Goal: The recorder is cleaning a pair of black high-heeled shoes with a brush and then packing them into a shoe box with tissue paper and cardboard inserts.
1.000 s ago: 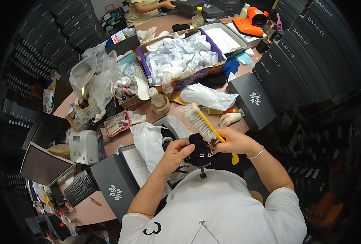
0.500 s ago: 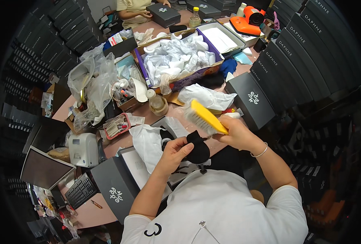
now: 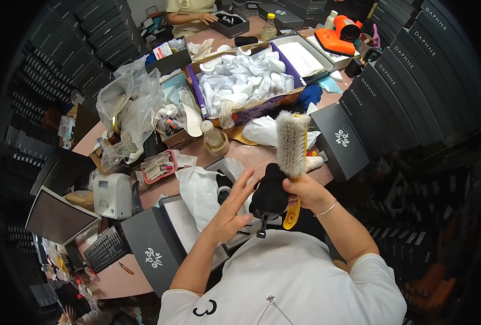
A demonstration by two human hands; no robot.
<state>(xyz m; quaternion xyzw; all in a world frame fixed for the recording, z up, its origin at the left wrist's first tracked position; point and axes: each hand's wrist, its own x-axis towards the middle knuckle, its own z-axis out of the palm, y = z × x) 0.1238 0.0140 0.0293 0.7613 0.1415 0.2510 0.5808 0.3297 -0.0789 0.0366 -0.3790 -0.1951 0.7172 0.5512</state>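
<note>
My right hand (image 3: 309, 193) grips a yellow-handled brush (image 3: 292, 143), its pale bristles pointing up and facing left. The same hand also appears to hold a black shoe (image 3: 273, 189), whose underside and far end are partly hidden; a thin dark piece hangs from its near end. Just left of the shoe, my left hand (image 3: 231, 210) is open with fingers stretched and holds nothing. Below it lies an open shoe box (image 3: 183, 216) with white tissue paper (image 3: 199, 195) and a dark item partly covered by it.
Beyond my hands stands a purple-edged carton (image 3: 284, 62) full of white wrapped stuffing. A glass jar (image 3: 214, 140) and a pink tray (image 3: 160, 167) of small tools sit to the left. Dark shoe boxes (image 3: 340, 141) are stacked at right. A co-worker's hand (image 3: 208, 18) touches an open box.
My left hand has let go of the black shoe and opened. The brush has swung upright in my right hand, beside the shoe. Across the table, the co-worker's box is now open.
</note>
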